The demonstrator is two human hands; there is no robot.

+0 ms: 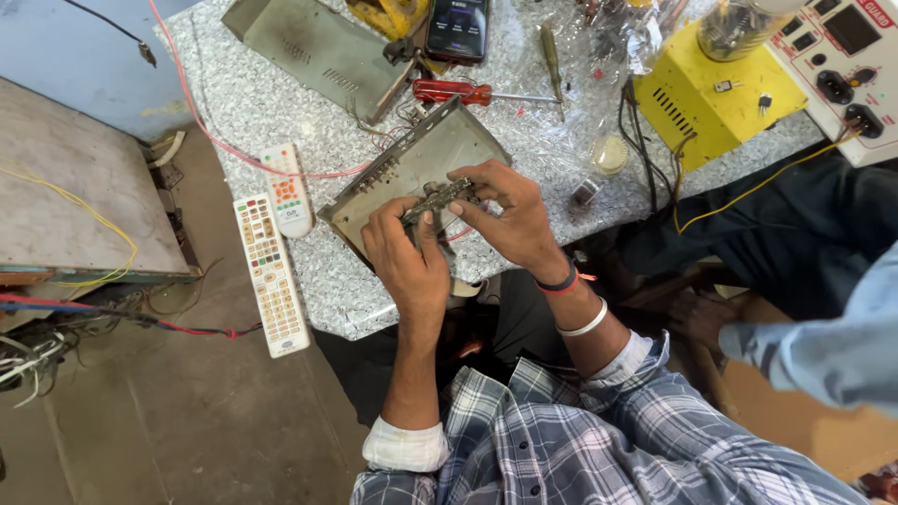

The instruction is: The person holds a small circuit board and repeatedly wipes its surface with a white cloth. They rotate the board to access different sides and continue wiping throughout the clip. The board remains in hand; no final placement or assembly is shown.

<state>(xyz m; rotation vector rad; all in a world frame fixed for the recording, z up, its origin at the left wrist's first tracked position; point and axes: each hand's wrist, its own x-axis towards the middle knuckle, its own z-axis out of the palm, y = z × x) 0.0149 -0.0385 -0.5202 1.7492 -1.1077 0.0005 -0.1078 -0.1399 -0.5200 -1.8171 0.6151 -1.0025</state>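
Two hands hold one small circuit board point(440, 197) above the open metal case point(412, 173) on your bench point(262, 103): your left hand point(407, 257) pinches its lower-left end, your right hand point(510, 215) its upper-right end, so its long axis runs diagonally between them

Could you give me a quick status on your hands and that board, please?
Left hand and right hand both gripping small circuit board. Held over open metal case. Nothing blocking.

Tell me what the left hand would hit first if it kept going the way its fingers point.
Probably the open grey metal chassis: the left hand points up and slightly right, holding a small circuit board with the right hand just above that chassis. Depth is unclear.
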